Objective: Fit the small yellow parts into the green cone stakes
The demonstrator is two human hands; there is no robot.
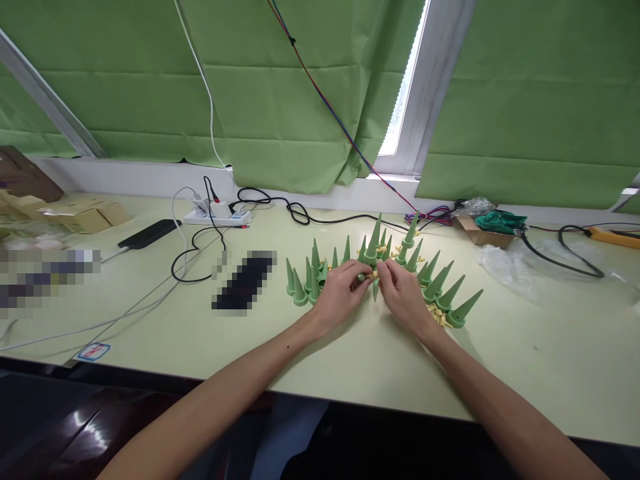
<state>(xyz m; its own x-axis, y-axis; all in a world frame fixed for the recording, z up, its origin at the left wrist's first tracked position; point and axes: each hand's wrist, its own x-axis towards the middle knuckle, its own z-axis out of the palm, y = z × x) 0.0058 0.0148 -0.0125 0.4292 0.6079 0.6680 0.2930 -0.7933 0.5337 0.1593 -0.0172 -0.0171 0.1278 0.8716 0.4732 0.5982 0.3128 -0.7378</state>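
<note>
Many green cones with round bases stand in a cluster at mid-table, among them a cone (299,291) at the left end and a tilted cone (465,309) at the right end. Small yellow pieces (440,315) lie between them. In front of the cluster my left hand (341,290) pinches a small green part. My right hand (401,293), close beside it, has its fingers closed on a small yellow piece (376,274). The two parts are close together; whether they are joined is too small to tell. A green spike points down between the hands.
A power strip (219,215) with plugs and cables sits at the back left, near a black device (150,234) and a blurred dark object (245,280). Cardboard boxes (83,213) are far left. At the back right are an open box (483,233) and clear plastic (510,270).
</note>
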